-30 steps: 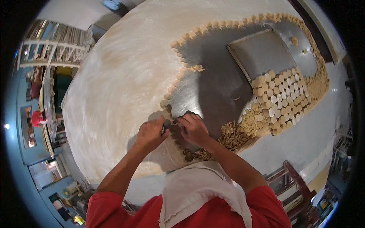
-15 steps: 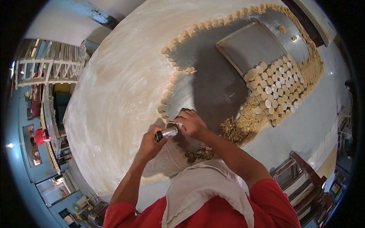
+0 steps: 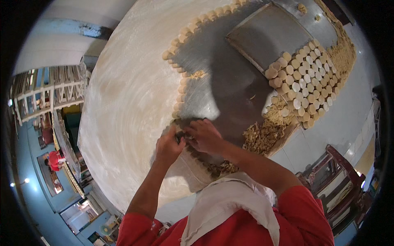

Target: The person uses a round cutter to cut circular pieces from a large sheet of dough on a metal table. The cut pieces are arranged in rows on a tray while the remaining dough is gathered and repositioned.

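Observation:
A broad sheet of pale rolled dough (image 3: 123,110) covers the left of the table, its right edge scalloped by round cuts. At that edge my left hand (image 3: 167,146) is closed around a small cylindrical cutter (image 3: 179,135), mostly hidden by the fingers so that only its dark end shows. My right hand (image 3: 204,136) is beside it, fingers curled down at the dough's edge; whatever they pinch is hidden. Cut dough rounds (image 3: 308,76) lie packed in rows on part of a rectangular metal tray (image 3: 269,35) to the right.
Crumbly dough scraps (image 3: 266,135) are heaped on the table's near right, and more scraps (image 3: 340,53) line the far right edge. Bare dark metal tabletop (image 3: 234,106) lies between dough and tray. A wooden chair (image 3: 336,184) stands at the lower right, racks (image 3: 49,94) at the left.
The cutter, held sideways before with its metal tube showing, is now tipped down at the dough's edge between my hands. My right hand has come closer to it. The view has shifted slightly.

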`<action>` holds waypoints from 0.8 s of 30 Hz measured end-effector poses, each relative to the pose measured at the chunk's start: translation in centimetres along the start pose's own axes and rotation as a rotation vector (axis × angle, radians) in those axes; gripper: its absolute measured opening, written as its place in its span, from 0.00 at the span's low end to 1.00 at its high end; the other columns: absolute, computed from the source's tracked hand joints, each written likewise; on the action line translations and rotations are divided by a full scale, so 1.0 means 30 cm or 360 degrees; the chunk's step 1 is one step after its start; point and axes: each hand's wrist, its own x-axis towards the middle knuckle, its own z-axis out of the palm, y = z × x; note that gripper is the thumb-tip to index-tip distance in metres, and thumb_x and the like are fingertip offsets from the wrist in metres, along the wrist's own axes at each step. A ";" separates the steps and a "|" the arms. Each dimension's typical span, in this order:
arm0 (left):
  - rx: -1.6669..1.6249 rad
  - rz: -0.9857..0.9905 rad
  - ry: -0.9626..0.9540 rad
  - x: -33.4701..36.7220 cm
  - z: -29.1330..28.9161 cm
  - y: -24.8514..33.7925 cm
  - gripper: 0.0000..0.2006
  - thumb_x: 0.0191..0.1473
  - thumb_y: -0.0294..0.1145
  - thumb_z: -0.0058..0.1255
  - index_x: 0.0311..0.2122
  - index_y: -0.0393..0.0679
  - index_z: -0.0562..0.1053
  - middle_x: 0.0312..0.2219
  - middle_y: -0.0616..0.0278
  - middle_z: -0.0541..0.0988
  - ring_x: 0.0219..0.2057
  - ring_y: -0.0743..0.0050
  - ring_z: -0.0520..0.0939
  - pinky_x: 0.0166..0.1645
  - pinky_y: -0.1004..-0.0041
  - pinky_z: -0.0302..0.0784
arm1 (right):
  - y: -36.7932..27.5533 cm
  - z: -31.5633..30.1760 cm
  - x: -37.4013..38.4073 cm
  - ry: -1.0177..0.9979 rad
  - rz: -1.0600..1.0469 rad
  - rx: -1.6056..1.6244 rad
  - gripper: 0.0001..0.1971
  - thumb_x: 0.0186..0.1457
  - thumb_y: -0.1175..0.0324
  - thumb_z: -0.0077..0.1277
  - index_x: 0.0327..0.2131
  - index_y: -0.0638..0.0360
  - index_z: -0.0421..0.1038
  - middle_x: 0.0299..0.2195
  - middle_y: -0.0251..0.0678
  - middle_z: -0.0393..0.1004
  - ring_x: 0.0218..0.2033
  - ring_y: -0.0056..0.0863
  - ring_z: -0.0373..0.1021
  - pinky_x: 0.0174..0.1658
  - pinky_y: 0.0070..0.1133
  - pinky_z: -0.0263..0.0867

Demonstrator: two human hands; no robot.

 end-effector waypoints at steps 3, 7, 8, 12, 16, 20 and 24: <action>-0.0067 0.0005 0.0039 0.007 0.013 -0.018 0.16 0.54 0.34 0.64 0.42 0.41 0.70 0.30 0.44 0.82 0.33 0.34 0.84 0.38 0.46 0.79 | -0.006 0.029 0.077 -0.0343 -0.0037 -0.0258 0.19 0.53 0.61 0.62 0.49 0.52 0.78 0.44 0.34 0.75 0.50 0.32 0.71 0.55 0.32 0.63; -0.0080 -0.0004 0.0028 -0.038 0.043 -0.056 0.14 0.53 0.34 0.64 0.40 0.41 0.73 0.33 0.45 0.83 0.38 0.35 0.84 0.43 0.46 0.78 | 0.004 0.002 0.027 -0.0238 -0.0397 -0.0207 0.07 0.54 0.69 0.60 0.37 0.57 0.79 0.36 0.37 0.75 0.43 0.36 0.73 0.51 0.33 0.66; -0.0127 0.0141 0.0149 -0.039 0.064 -0.063 0.13 0.53 0.33 0.64 0.38 0.41 0.73 0.34 0.45 0.82 0.40 0.36 0.84 0.44 0.46 0.78 | 0.003 -0.019 -0.031 -0.0233 -0.0426 -0.0046 0.06 0.53 0.70 0.59 0.35 0.59 0.79 0.35 0.40 0.76 0.40 0.40 0.74 0.48 0.36 0.68; -0.0469 0.0492 -0.0171 -0.130 0.188 -0.043 0.17 0.43 0.17 0.64 0.40 0.44 0.75 0.36 0.52 0.76 0.46 0.44 0.78 0.56 0.54 0.73 | -0.072 -0.046 -0.294 -0.0751 -0.0057 0.0046 0.13 0.45 0.67 0.62 0.34 0.61 0.76 0.37 0.46 0.78 0.39 0.47 0.77 0.46 0.39 0.72; -0.1375 -0.0237 0.0139 -0.201 0.158 0.001 0.16 0.54 0.20 0.64 0.44 0.42 0.70 0.39 0.60 0.76 0.43 0.69 0.79 0.47 0.69 0.77 | -0.104 -0.044 -0.399 -0.0696 0.0268 -0.0204 0.22 0.64 0.62 0.54 0.59 0.60 0.74 0.59 0.50 0.73 0.59 0.42 0.71 0.53 0.35 0.73; -0.2410 -0.0216 -0.0135 -0.290 0.071 0.096 0.18 0.64 0.26 0.60 0.56 0.39 0.72 0.42 0.54 0.79 0.40 0.71 0.81 0.47 0.71 0.79 | -0.066 -0.149 -0.401 -0.0147 0.0397 0.1460 0.24 0.73 0.56 0.51 0.65 0.57 0.70 0.57 0.39 0.75 0.58 0.31 0.73 0.58 0.31 0.72; -0.2347 0.0240 -0.0166 -0.303 0.018 0.282 0.30 0.67 0.34 0.59 0.69 0.37 0.63 0.51 0.46 0.78 0.49 0.59 0.81 0.56 0.60 0.78 | -0.146 -0.317 -0.421 -0.0038 0.0552 0.2463 0.24 0.76 0.56 0.48 0.70 0.49 0.65 0.60 0.28 0.71 0.61 0.20 0.69 0.62 0.23 0.70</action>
